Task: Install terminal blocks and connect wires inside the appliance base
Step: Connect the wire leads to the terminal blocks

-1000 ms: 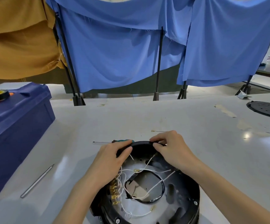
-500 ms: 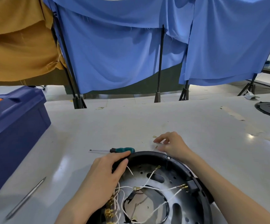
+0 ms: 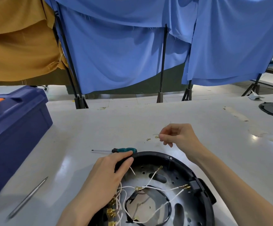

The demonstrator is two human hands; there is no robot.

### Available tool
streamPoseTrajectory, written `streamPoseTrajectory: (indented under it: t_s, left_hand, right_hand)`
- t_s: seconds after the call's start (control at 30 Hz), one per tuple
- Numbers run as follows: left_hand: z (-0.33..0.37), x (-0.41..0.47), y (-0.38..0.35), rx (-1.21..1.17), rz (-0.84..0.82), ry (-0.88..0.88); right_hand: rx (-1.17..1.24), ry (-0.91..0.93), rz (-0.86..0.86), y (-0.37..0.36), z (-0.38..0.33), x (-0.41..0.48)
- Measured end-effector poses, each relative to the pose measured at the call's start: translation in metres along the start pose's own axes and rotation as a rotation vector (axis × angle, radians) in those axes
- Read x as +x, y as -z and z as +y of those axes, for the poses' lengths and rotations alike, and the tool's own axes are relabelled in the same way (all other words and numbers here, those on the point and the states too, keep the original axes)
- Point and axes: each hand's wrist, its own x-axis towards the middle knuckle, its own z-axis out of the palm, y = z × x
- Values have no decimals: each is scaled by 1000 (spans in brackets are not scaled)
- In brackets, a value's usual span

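centre right of frame: right hand (image 3: 179, 137) pinches a small ring terminal (image 3: 156, 137) on the counter (image 3: 197, 115), fingers curled. lower centre: left hand (image 3: 109, 173) fingers grip the base (image 3: 165, 156) rim. the terminal looks light, thin, bendable; best pinched at its barrel.

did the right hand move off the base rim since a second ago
Yes. The right hand left the appliance base rim and went farther out over the table, fingertips at a small ring terminal.
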Motion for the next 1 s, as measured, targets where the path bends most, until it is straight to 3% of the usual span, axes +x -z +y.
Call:
streamPoseTrajectory:
  t_s: [0.1, 0.23, 0.33, 0.47, 0.77, 1.0]
  left_hand:
    - [15, -2, 4, 1, 52, -60]
    - [39, -7, 7, -207, 178, -133]
    - [47, -9, 12, -290, 261, -113]
    - [51, -11, 23, -401, 241, -73]
    - [61, -18, 29, -418, 276, -74]
    - [72, -25, 23, -292, 405, -198]
  right_hand:
    - [102, 36, -82, -8, -28, -17]
    - [105, 104, -192, -24, -57, -42]
    - [150, 112, -233, -31, -69, -52]
    - [268, 91, -260, -36, -72, -60]
    - [371, 122, -231, -44, -71, -63]
    - [425, 152, -124, -51, -72, -66]
